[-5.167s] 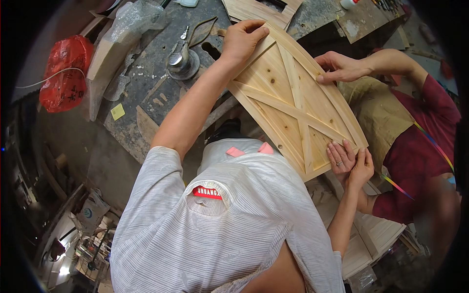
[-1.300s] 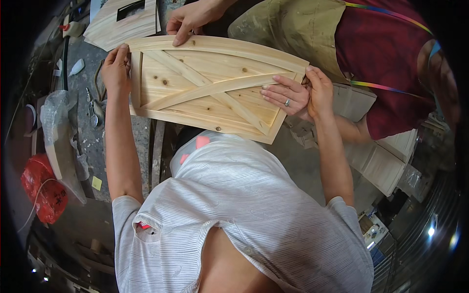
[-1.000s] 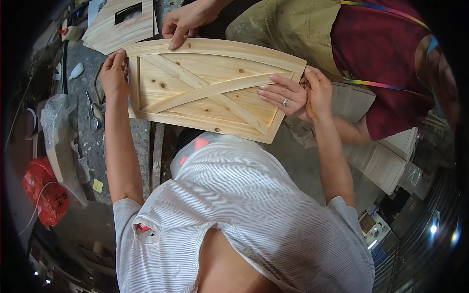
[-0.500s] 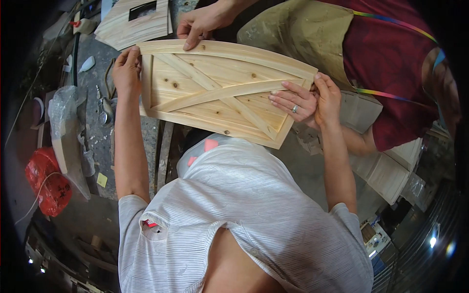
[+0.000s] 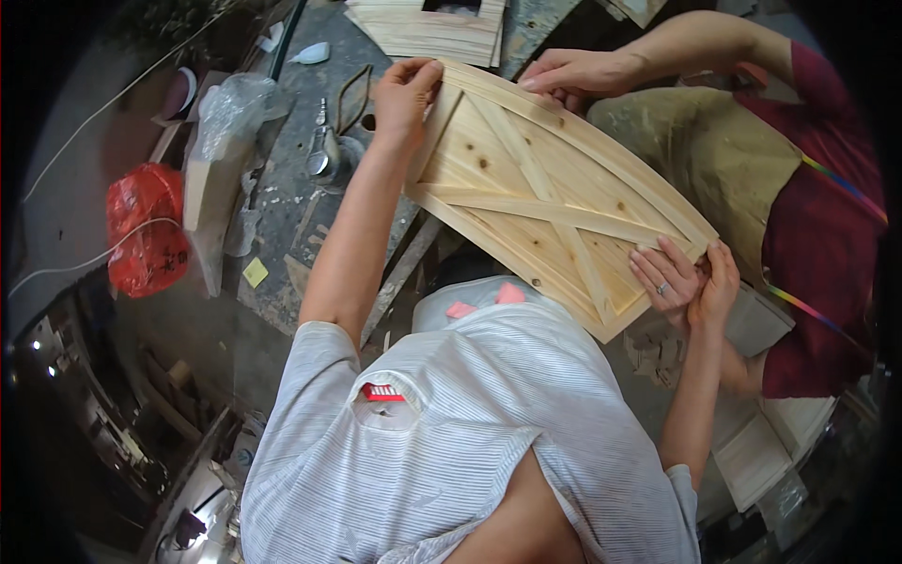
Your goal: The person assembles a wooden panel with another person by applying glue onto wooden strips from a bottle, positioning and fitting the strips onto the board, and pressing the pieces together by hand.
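Note:
A pale knotty pine panel (image 5: 526,174), with a raised frame, crossed braces and one curved long edge, is held slanting in front of me. At its far left corner, my left hand (image 5: 406,99) pinches the frame. My right hand (image 5: 716,287) grips the frame at the opposite end, its fingers partly hidden by a co-worker's ringed hand (image 5: 665,274). That ringed hand lies against the panel's right end, fingers stretched over its face. On the curved far edge rests the co-worker's other hand (image 5: 587,77), thumb on the rim.
A worn grey workbench (image 5: 291,221) is at left, bearing a metal spray gun (image 5: 329,155) and a yellow note (image 5: 255,273). Left of it are a red plastic bag (image 5: 148,230) and a bubble-wrapped piece (image 5: 221,141). The co-worker in a tan apron (image 5: 705,141) is close at right.
The panel has shifted right in view and slants more, its right end lower, as the whole view has turned. Both my hands and the co-worker's hands stay on it.

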The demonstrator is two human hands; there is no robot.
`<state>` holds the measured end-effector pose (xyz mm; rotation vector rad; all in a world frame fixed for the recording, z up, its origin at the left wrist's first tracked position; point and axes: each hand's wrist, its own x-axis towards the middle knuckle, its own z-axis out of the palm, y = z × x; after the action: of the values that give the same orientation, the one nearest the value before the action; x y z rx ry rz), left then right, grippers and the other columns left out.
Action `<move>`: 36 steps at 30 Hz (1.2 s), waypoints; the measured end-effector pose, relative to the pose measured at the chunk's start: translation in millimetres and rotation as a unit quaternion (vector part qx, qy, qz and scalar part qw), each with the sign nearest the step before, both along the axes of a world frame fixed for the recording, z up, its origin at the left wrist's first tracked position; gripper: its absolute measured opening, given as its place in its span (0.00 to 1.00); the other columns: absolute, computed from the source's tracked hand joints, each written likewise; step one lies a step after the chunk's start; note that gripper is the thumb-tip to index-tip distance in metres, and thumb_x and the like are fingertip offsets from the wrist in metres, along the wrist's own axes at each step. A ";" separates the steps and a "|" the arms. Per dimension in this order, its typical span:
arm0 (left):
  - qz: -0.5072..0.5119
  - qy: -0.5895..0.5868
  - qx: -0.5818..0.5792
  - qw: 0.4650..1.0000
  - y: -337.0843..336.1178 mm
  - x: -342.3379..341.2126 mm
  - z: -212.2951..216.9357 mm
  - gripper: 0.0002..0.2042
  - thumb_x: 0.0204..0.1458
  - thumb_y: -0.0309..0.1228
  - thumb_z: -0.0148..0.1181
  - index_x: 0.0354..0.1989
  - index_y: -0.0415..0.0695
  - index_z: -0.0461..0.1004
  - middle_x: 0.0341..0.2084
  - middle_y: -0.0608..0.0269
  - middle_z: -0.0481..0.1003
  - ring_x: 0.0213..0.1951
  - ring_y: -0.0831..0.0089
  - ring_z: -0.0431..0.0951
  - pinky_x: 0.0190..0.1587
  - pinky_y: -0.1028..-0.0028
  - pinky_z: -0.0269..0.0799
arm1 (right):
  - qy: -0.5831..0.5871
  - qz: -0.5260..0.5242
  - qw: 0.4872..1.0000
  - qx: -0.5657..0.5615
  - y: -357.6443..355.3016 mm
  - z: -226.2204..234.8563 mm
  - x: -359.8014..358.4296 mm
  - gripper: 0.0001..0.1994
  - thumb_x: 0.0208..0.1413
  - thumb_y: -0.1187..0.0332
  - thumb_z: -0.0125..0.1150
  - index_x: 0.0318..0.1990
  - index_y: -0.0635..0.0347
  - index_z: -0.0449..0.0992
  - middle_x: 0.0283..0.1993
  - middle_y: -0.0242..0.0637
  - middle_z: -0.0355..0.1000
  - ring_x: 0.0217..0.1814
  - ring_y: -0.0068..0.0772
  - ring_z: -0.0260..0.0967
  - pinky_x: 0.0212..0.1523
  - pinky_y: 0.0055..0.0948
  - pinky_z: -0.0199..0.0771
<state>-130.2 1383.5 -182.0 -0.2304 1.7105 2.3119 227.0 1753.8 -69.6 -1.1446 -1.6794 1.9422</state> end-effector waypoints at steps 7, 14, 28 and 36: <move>0.000 -0.008 0.000 1.000 3.0 1.1 7.5 0.09 0.58 0.26 0.70 0.43 0.36 0.80 0.35 0.62 0.81 0.35 0.76 0.81 0.40 0.77 0.77 | -0.029 -0.001 0.999 0.027 -3.4 -0.6 -3.7 0.11 0.74 0.65 0.51 0.40 0.58 0.76 0.33 0.30 0.76 0.31 0.16 0.67 0.35 0.21 0.70; 0.011 -0.008 -0.005 1.000 1.1 -0.3 6.6 0.08 0.58 0.26 0.70 0.43 0.37 0.81 0.35 0.62 0.82 0.35 0.76 0.81 0.40 0.77 0.78 | -0.005 -0.004 1.000 -0.005 -10.4 2.6 -11.5 0.05 0.71 0.70 0.58 0.44 0.59 0.78 0.35 0.24 0.75 0.34 0.13 0.68 0.37 0.17 0.68; -0.024 0.014 -0.022 0.999 -0.1 4.8 14.4 0.12 0.59 0.26 0.68 0.50 0.37 0.84 0.34 0.67 0.82 0.33 0.81 0.74 0.39 0.78 0.72 | -0.015 0.021 0.999 0.034 -8.0 2.2 9.0 0.12 0.72 0.69 0.56 0.55 0.68 0.78 0.43 0.33 0.79 0.39 0.20 0.74 0.42 0.21 0.73; -0.015 0.029 -0.043 0.999 1.6 9.2 14.0 0.12 0.60 0.26 0.68 0.51 0.38 0.84 0.39 0.64 0.84 0.36 0.80 0.77 0.43 0.77 0.75 | -0.059 0.002 0.989 0.137 -19.7 7.8 1.8 0.11 0.72 0.69 0.59 0.53 0.68 0.81 0.35 0.26 0.75 0.33 0.13 0.65 0.34 0.17 0.64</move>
<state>-121.0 1385.1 -168.1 -0.1552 1.8319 2.2466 228.9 1734.1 -61.8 -1.1664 -1.9384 1.6086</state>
